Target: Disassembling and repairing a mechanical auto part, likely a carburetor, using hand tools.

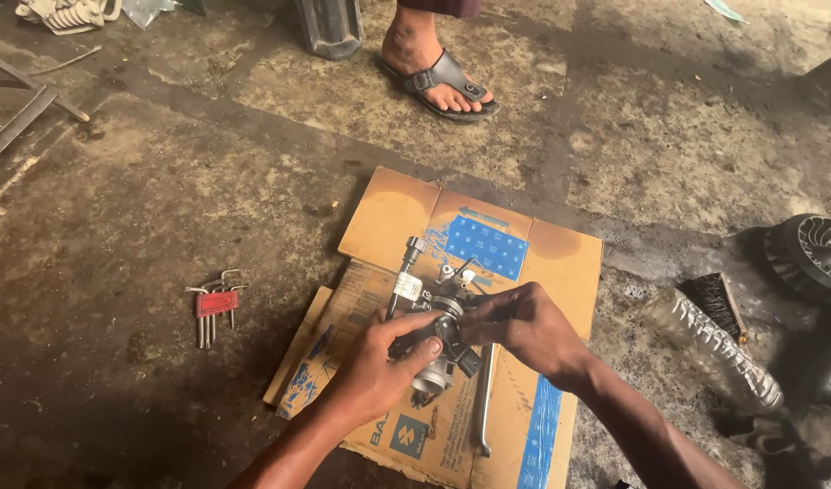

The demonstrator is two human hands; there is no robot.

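Both hands are on it: a small metal throttle body (436,340), held up just above the flattened cardboard (542,263). The left hand (379,367) wraps around its round lower end from below, fingers clenched on the casting, thumb lying across the top. The right hand (522,324) comes in from the other side, fingertips pinching the upper part of the same piece, so the part sits squarely between the two hands. A cable with a white connector (407,286) sticks up past the left thumb. Under the right wrist a long steel wrench (484,403) lies on the cardboard. Well off beyond the left hand, a red-holdered hex key set (215,303) rests on the concrete. Farther out, someone's sandalled foot (433,68).
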